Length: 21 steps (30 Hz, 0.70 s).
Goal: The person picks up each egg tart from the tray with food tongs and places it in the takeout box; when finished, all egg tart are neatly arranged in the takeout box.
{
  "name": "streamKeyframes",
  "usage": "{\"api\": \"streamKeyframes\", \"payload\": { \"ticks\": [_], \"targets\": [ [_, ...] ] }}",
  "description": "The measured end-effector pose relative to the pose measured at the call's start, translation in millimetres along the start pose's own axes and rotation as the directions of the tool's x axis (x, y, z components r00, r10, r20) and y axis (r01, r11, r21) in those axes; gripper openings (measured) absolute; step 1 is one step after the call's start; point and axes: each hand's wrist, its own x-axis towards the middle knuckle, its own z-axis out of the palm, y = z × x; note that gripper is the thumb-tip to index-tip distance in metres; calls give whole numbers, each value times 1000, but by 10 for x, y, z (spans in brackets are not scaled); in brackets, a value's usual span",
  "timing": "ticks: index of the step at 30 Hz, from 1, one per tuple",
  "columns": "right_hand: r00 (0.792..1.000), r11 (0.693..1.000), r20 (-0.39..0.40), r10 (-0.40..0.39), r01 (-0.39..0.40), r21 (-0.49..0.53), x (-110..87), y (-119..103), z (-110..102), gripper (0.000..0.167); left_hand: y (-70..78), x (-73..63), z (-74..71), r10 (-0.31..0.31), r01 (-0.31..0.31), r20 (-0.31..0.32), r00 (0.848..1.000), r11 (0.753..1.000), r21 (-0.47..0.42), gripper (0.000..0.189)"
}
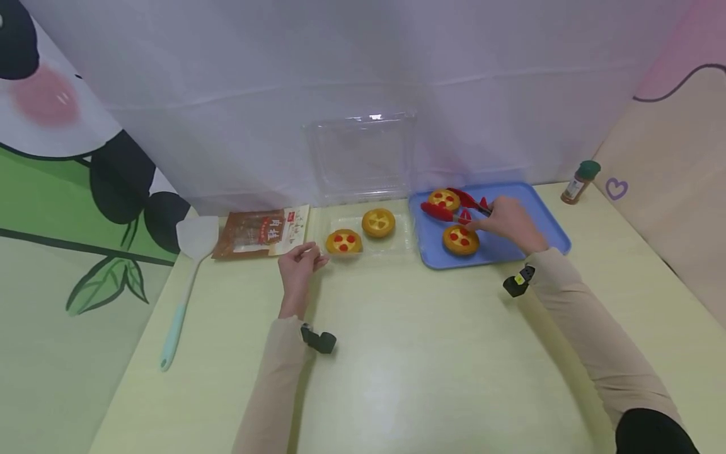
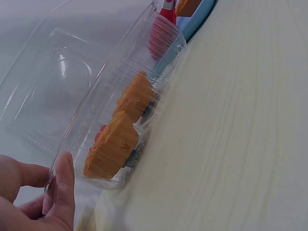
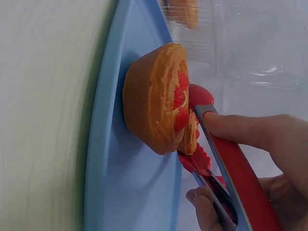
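My left hand (image 1: pixel 297 271) pinches the near left corner of a clear plastic box (image 1: pixel 399 247), whose lid (image 1: pixel 363 154) stands raised against the cloth behind. Inside the box sit a berry-topped tart (image 1: pixel 344 242) and a plain yellow tart (image 1: pixel 378 223). Over a blue tray (image 1: pixel 547 230), my right hand (image 1: pixel 513 227) grips red tongs (image 1: pixel 435 212), thumb pressed on one arm in the right wrist view. The tongs' red tips straddle a berry tart (image 1: pixel 444 199) at the tray's back left; whether they press it cannot be told. Another berry tart (image 3: pixel 149 101) lies nearer on the tray.
Left of the box lies a brown food packet (image 1: pixel 255 234), and beyond it a white spatula (image 1: pixel 196 243) with a mint handle. A small green-capped bottle (image 1: pixel 580 181) stands right of the tray. Hanging cloth (image 1: pixel 244 139) borders the table's back.
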Motion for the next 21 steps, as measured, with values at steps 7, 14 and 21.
{"api": "streamKeyframes", "payload": {
  "ticks": [7,14,21],
  "targets": [
    [1000,1000,7,18,-18,15,-49,-23,-14,53,-15,2,-6,-6,6,-2,1000,1000,11,31],
    [1000,995,-16,10,-8,94,-106,-4,-73,47,-28,9,-19,-3,3,-4,1000,1000,6,31],
    [999,980,-34,-22,28,195,-237,-23,-171,47,-24,25,-13,-8,8,-6,1000,1000,5,31]
  ]
}}
